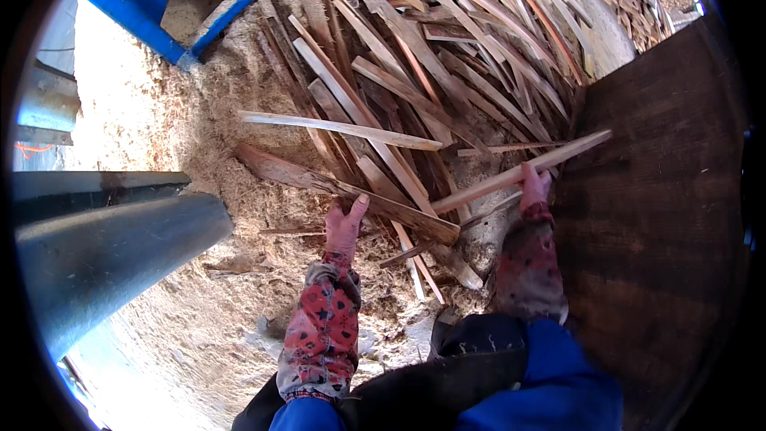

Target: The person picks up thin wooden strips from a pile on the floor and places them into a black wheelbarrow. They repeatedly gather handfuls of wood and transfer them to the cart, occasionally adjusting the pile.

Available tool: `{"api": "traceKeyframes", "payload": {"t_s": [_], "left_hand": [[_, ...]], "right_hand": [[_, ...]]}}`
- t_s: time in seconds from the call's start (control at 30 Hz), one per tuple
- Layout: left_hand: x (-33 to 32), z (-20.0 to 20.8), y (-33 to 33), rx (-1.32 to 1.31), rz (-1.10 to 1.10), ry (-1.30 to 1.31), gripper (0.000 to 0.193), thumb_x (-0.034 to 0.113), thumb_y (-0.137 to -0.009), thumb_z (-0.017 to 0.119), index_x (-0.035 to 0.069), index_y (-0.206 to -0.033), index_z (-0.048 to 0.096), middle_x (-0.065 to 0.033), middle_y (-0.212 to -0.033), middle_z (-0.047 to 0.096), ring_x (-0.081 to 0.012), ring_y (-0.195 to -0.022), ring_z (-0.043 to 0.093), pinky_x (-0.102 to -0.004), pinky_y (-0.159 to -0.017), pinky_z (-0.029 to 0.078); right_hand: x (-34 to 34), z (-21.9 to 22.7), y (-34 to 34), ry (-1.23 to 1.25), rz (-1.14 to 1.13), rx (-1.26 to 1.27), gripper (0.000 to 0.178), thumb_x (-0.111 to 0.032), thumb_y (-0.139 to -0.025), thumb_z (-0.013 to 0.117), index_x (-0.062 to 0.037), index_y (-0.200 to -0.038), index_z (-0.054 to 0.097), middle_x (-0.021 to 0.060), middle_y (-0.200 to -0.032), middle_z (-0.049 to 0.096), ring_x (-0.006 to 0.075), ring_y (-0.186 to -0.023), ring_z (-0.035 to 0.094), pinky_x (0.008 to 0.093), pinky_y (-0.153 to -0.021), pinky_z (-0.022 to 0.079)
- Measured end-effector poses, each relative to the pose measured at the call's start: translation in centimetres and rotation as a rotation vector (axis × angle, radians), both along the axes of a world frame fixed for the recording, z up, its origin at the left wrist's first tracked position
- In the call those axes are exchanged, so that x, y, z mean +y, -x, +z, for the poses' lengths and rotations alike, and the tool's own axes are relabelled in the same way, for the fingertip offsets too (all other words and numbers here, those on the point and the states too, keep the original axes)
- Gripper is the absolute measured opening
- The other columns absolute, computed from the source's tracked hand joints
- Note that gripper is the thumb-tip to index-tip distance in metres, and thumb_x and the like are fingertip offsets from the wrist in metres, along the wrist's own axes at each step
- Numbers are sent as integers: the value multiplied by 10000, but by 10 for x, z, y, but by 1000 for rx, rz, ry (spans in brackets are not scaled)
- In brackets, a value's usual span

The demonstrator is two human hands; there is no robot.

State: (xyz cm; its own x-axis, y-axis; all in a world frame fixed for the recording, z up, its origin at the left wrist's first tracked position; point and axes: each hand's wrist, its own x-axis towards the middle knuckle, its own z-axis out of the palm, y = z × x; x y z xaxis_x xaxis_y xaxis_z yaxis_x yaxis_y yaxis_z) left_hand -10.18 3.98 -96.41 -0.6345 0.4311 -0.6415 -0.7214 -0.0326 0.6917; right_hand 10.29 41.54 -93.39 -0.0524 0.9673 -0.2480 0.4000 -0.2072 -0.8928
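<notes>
left hand (345, 227) clasps rough board (351, 192), right hand (536, 187) grips pale slat (488, 187); coarse edges could cause splinters.

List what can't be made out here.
All in the head view:
Left hand: some fingers hidden by the board.
Right hand: some fingers hidden behind the stick.
Wood pile: lower pieces covered by upper ones.
Blue frame: cut off by the top edge.
Lower-left ground: washed out by glare.

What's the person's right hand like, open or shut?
Shut: the right hand grips a long pale stick, with a finger or thumb across it; I can't tell which.
</notes>
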Motion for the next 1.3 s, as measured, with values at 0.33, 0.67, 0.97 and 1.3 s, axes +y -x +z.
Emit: {"api": "traceKeyframes", "payload": {"t_s": [0.33,0.67,0.97,1.3], "left_hand": [[0,17,3,46,-73,134,571,408,-861,719,-36,-1188,572,-71,-1074,648,-154,-949,573,-296,-848,451],[5,18,3,198,-26,87,616,457,-842,719,-51,-1161,580,-81,-1029,647,-159,-886,566,-309,-781,459],[15,23,10,85,60,80,635,438,-808,768,-69,-1130,564,-94,-1038,634,-170,-918,581,-304,-826,460],[27,-8,4,-24,175,177,840,493,-739,809,-111,-1222,479,-178,-1207,561,-229,-1113,528,-358,-980,399]], "right_hand": [[-83,91,167,-590,994,-68,506,-216,-911,644,77,-1286,474,189,-1079,584,235,-929,618,333,-745,531],[9,-29,228,-497,895,-734,877,-712,-856,414,-21,-1396,424,301,-1307,506,451,-1219,490,472,-1025,403],[-28,-26,211,53,1086,-604,837,-717,-833,483,13,-1228,594,310,-1195,592,442,-1105,580,466,-940,452],[-64,-49,199,-217,947,-452,837,-616,-827,617,66,-1295,492,303,-1152,613,409,-1107,599,433,-941,457]]}}
